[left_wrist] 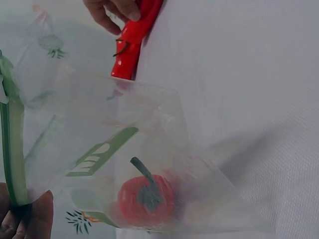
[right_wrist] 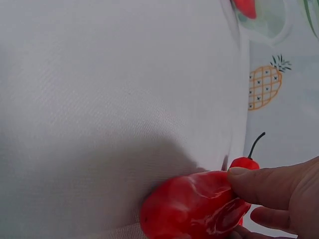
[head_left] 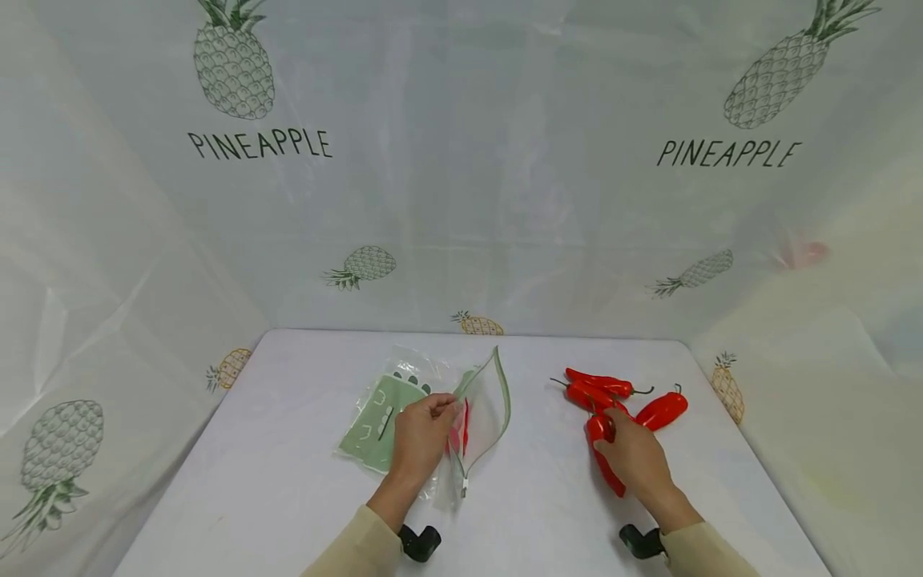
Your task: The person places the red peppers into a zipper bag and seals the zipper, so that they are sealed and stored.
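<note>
Upright and gaping, a clear zip bag [head_left: 490, 417] with a green-edged mouth is pinched at its rim by my left hand [head_left: 421, 437]. Inside it, a red pepper [left_wrist: 144, 201] with a green stem shows through the plastic in the left wrist view. On the right of the table, my right hand [head_left: 636, 455] grips a long, glossy red pepper [head_left: 607, 468] between thumb and fingers. Close-up in the right wrist view, the thumb [right_wrist: 264, 184] presses on that pepper's upper end. Just beyond it lie several more red peppers [head_left: 602, 381], partly hidden by the hand.
Under and left of my left hand lies a flat green-printed plastic bag [head_left: 375, 429]. A separate red pepper [head_left: 662, 410] lies near the right table edge. The white table [head_left: 274, 481] meets a pineapple-printed curtain [head_left: 505, 200] behind and at both sides.
</note>
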Motion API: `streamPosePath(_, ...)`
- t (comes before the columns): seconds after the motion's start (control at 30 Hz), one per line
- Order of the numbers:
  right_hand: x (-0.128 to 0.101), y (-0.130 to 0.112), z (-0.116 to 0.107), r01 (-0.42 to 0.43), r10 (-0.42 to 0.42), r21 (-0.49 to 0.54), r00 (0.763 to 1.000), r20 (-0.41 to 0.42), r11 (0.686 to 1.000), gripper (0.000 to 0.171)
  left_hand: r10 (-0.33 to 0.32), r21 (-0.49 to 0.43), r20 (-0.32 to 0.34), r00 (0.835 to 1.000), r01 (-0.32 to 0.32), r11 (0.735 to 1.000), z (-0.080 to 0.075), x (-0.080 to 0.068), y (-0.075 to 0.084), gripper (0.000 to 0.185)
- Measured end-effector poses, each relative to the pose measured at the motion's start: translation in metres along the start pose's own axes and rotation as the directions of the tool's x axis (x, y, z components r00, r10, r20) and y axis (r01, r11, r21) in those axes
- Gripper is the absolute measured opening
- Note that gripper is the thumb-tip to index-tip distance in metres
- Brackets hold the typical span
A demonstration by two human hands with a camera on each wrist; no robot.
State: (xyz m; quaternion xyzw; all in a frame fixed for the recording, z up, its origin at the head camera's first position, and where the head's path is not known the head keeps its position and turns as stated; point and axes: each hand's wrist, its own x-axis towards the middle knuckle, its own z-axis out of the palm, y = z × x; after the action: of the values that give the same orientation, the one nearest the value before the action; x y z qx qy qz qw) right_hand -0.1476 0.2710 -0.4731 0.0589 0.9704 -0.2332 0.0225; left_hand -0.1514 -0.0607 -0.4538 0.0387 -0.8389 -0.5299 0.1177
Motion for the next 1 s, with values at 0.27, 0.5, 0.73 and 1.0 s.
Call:
streamPosePath(0.27, 0.0001, -0.0007, 0.003, 0.027, -0.028, -0.05, 1.0, -0.012, 0.998, 0.085, 0.002, -0.014, -0.003, 1.0, -0.002, 1.0, 0.0005, -0.0003, -0.0016, 0.011)
streamPosePath(0.5, 0.0033, -0.0032, 0.002, 0.049, -0.051, -0.065, 0.999, -0.02, 0.997, 0.085, 0.007, -0.005, -0.009, 1.0, -0.007, 1.0, -0.0004, -0.0001, -0.0014, 0.012)
streamPosePath(0.73, 0.0059, -0.0028, 0.0006, 0.061, -0.061, 0.003, 0.998, -0.029, 0.998, 0.081, 0.005, -0.006, -0.018, 1.0, -0.005, 1.0, -0.0008, 0.0, -0.0015, 0.012)
streamPosePath(1.0, 0.0049, 0.0009, 0.0006, 0.056, -0.055, 0.058, 0.998, -0.022, 0.997, 0.077, -0.001, -0.012, -0.018, 1.0, 0.001, 1.0, -0.0007, -0.0013, 0.0004, 0.011)
